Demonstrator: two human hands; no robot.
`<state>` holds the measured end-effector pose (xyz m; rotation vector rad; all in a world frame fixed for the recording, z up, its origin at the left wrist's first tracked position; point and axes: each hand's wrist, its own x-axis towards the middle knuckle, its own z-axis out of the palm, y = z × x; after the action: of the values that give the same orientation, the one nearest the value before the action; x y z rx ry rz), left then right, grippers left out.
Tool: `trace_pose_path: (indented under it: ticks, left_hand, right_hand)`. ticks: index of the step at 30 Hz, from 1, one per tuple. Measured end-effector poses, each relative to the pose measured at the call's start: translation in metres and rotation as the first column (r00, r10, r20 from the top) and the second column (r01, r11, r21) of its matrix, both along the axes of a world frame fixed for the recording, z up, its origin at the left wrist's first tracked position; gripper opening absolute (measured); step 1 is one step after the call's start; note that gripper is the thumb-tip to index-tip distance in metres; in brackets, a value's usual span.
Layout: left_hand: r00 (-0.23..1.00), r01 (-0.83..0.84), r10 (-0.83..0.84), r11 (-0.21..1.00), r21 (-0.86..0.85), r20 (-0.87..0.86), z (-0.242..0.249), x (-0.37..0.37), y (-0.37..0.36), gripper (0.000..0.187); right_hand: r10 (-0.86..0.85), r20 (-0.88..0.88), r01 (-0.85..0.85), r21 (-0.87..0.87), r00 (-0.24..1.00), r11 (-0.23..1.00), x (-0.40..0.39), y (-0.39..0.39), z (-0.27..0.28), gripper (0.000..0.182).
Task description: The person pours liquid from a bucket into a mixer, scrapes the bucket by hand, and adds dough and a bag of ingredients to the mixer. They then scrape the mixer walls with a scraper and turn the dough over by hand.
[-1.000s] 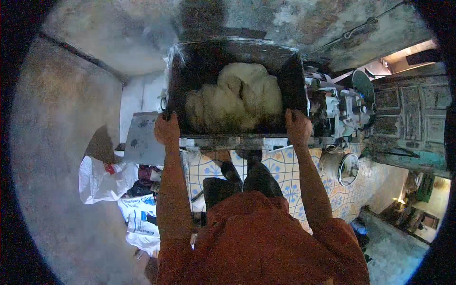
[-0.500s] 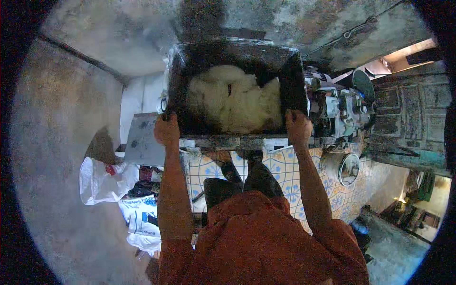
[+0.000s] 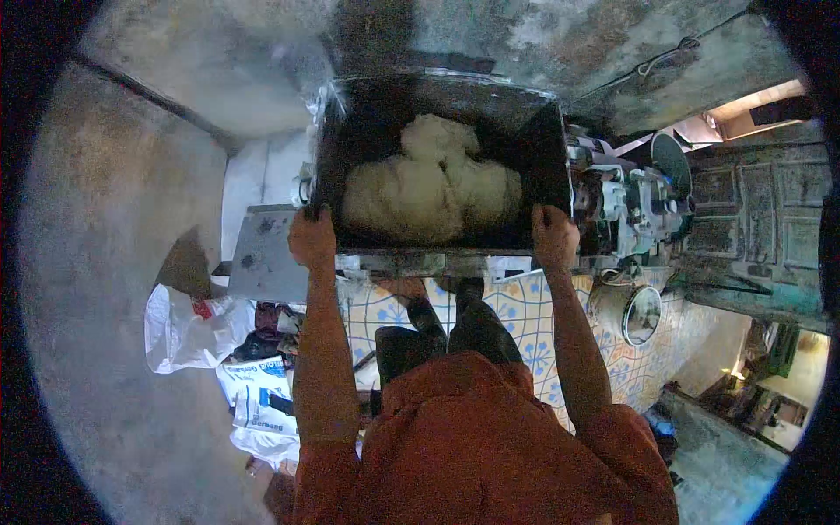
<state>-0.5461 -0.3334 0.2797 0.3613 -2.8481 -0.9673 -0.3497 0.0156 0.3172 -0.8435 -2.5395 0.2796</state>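
Note:
In front of me stands a deep, dark metal mixing trough (image 3: 367,109) with a pale rim. A large mass of cream-coloured dough (image 3: 411,194) lies inside it, folded and uneven, with a raised lump at the back. My left hand (image 3: 312,238) is closed over the trough's near left corner. At the near right corner, my right hand (image 3: 556,236) grips the rim in the same way. Both forearms reach straight forward, and neither hand touches the dough. The undersides of the fingers are hidden.
Machinery with a wheel (image 3: 671,166) adjoins the trough's right side. To the left are a grey panel (image 3: 267,252), a white plastic bag (image 3: 188,332) and a printed sack (image 3: 261,407). A round pan-like object (image 3: 643,316) rests on the tiled floor (image 3: 577,332). A worn wooden door (image 3: 757,210) stands at right.
The dough has changed shape: its right peak has sunk, and a lump has risen at the back middle. My hands keep their hold on the trough's corners.

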Motion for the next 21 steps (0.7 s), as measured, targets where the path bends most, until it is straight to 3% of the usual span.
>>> trace_pose_path:
  ticks: [1,5,8,11,13,14,16,20,21]
  left_hand:
    - [0.999,-0.004,0.0,0.996,-0.091,-0.044,0.0,-0.001,0.001,0.039]
    - [0.999,-0.033,0.032,0.995,-0.096,-0.014,-0.007,-0.002,-0.001,0.037]
    - [0.993,0.013,-0.028,0.992,-0.124,-0.112,-0.015,-0.004,-0.005,0.037]
    - [0.995,0.025,-0.041,0.986,-0.167,-0.091,-0.015,-0.003,-0.006,0.038]
    - [0.98,0.125,-0.1,0.981,0.146,-0.17,-0.011,0.001,-0.007,0.039]
    - [0.981,0.123,-0.098,0.981,0.147,-0.17,-0.009,0.001,-0.006,0.039]
    - [0.996,0.047,-0.055,0.994,-0.1,-0.076,-0.007,0.0,-0.003,0.039]
    - [1.0,0.025,-0.024,0.999,0.027,-0.019,-0.02,-0.003,-0.009,0.038]
    - [0.983,0.029,-0.039,0.998,-0.058,-0.177,-0.037,-0.003,-0.011,0.039]
  right_hand:
    - [0.021,-0.021,-0.022,-0.029,1.0,0.999,0.0,-0.001,0.002,0.034]
    - [0.013,0.039,-0.01,-0.08,0.999,0.997,0.002,0.008,-0.011,0.035]
    - [0.036,0.008,-0.035,-0.074,0.999,0.997,0.003,0.009,-0.011,0.035]
    - [0.083,0.017,-0.084,0.062,0.996,0.994,0.007,0.008,-0.01,0.033]
    - [0.094,-0.191,-0.093,0.016,0.977,0.996,0.005,0.006,-0.016,0.031]
    - [0.096,-0.19,-0.095,0.016,0.977,0.995,0.004,0.007,-0.016,0.031]
    - [-0.024,0.038,0.026,-0.035,0.999,0.999,0.003,0.011,-0.016,0.029]
    - [-0.088,0.085,0.088,0.009,0.992,0.996,-0.001,0.012,-0.018,0.028]
    - [-0.023,0.063,0.021,0.029,0.998,0.999,0.001,0.009,-0.01,0.028]
